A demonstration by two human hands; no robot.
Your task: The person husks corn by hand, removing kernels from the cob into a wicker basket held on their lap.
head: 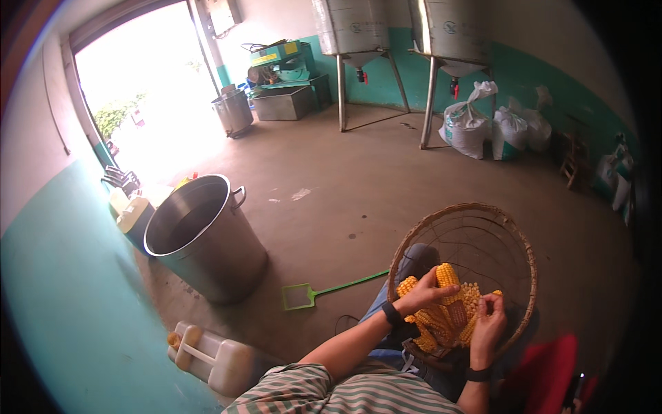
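An ear of yellow corn (448, 277) is held upright in my left hand (426, 292), its thumb across the kernels. My right hand (489, 318) is just to the right, thumb and fingertips close together; whether a kernel lies between them cannot be seen. Both hands are over a round wicker basket (528, 248) with an open, wide-meshed side, resting at my lap. In the basket below my hands lie several more corn ears (426, 339), some partly stripped, and a heap of loose pale-yellow kernels (471, 295).
A green fly swatter (299, 297) lies on the floor left of the basket. Beyond it stands a large steel pot (222, 259). A plastic jerrycan (212, 357) is at the lower left. White sacks (465, 129) and steel tanks on legs (354, 26) stand farther back. Something red (548, 367) is at lower right.
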